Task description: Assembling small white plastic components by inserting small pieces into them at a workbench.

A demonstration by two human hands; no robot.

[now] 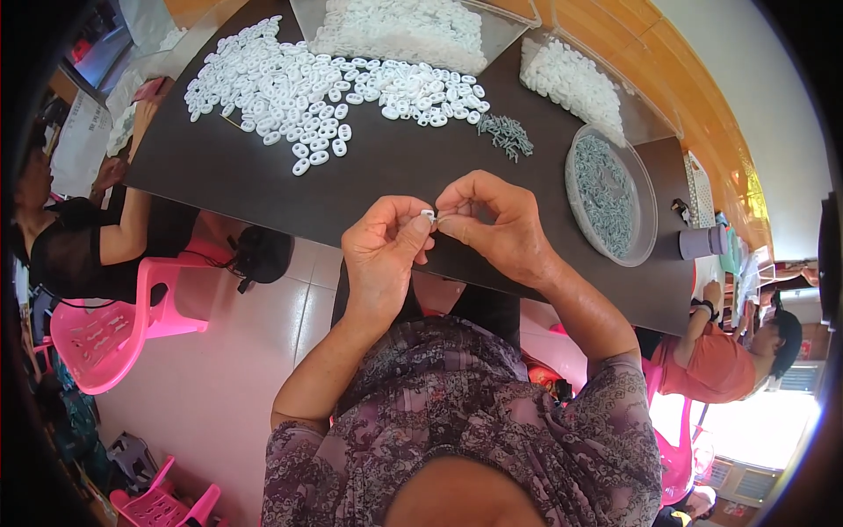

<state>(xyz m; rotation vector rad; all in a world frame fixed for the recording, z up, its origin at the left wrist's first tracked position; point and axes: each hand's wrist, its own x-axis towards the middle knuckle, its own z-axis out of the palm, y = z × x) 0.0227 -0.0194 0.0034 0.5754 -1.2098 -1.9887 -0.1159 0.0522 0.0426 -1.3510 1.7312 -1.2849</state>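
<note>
My left hand (383, 255) pinches a small white plastic piece (428, 214) between thumb and forefinger, above the table's near edge. Right beside it, the thumb and forefinger of my right hand (500, 227) are pressed together; whatever sits between them is too small to make out. Beyond my hands a wide pile of white oval pieces with two holes (290, 92) spreads over the dark table (351, 189). A small heap of grey screw-like pins (507, 136) lies to its right. More such pins fill a round clear tub (650, 206) farther right.
Two clear bins, one (505, 57) at the back and one (654, 123) at the back right, hold more white pieces. A purple-grey cup (700, 243) stands at the right. Co-workers sit at left (88, 233) and right (716, 360). Pink chairs (97, 342) stand on the floor.
</note>
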